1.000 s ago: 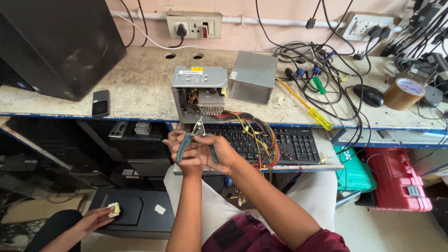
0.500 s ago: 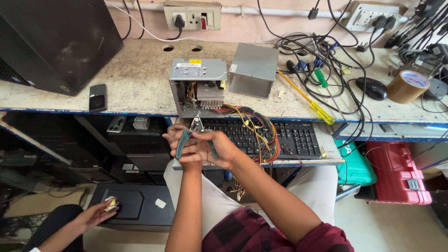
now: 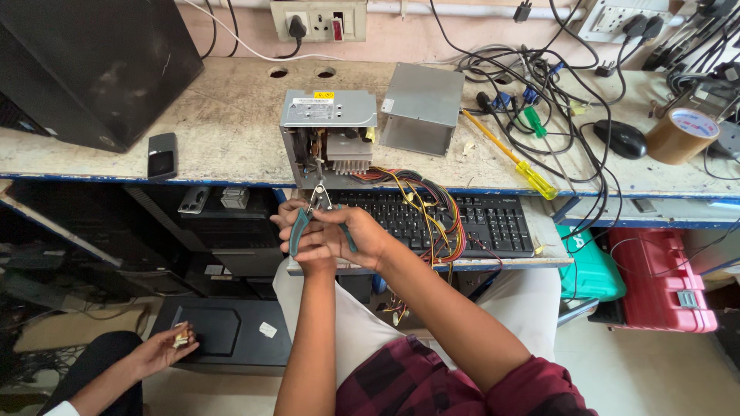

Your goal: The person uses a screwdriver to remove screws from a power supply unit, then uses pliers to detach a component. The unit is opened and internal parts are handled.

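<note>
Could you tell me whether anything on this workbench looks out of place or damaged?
The grey power supply box stands open at the bench edge, its coloured wires spilling over the keyboard. Its metal cover sits apart beside it.

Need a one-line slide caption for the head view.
Both hands, left hand and right hand, grip green-handled pliers at an opened power supply above a keyboard.

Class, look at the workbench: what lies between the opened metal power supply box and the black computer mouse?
In the head view, between the power supply box and the mouse lie a grey metal cover, a yellow-handled screwdriver and tangled black cables.
</note>
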A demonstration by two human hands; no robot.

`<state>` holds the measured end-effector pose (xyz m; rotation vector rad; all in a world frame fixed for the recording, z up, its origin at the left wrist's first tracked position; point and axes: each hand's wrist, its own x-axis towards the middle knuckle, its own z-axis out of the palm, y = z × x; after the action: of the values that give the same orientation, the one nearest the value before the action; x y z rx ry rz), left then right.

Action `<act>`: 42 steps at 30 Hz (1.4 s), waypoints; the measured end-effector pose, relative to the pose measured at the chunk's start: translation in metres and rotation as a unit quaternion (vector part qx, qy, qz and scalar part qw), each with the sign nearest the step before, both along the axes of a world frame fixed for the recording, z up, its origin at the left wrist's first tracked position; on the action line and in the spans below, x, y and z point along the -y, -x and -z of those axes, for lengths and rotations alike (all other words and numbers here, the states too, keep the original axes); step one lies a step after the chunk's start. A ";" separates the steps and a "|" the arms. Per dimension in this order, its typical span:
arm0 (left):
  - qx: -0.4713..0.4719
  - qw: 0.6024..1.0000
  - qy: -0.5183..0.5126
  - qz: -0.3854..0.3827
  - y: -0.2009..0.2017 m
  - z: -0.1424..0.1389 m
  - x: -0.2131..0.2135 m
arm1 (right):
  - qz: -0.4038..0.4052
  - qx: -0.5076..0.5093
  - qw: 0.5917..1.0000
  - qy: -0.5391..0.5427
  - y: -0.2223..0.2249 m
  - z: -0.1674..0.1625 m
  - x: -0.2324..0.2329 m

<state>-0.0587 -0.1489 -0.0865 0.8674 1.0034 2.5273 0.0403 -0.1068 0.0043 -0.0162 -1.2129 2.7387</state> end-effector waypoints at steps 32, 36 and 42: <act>0.104 0.984 -0.115 0.084 0.014 0.014 -0.011 | -0.036 -0.003 0.999 0.015 -0.012 0.013 -0.003; 0.128 0.973 -0.146 0.125 0.012 0.014 -0.007 | -0.044 -0.008 0.999 0.022 -0.013 0.009 -0.008; 0.081 0.990 -0.098 0.065 0.004 0.008 -0.002 | 0.067 0.073 0.993 -0.065 -0.005 0.010 -0.007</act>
<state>-0.0630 -0.1468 -0.0940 0.7362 0.6358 2.5664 0.0452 -0.0996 -0.0057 -0.2795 -1.3705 2.5768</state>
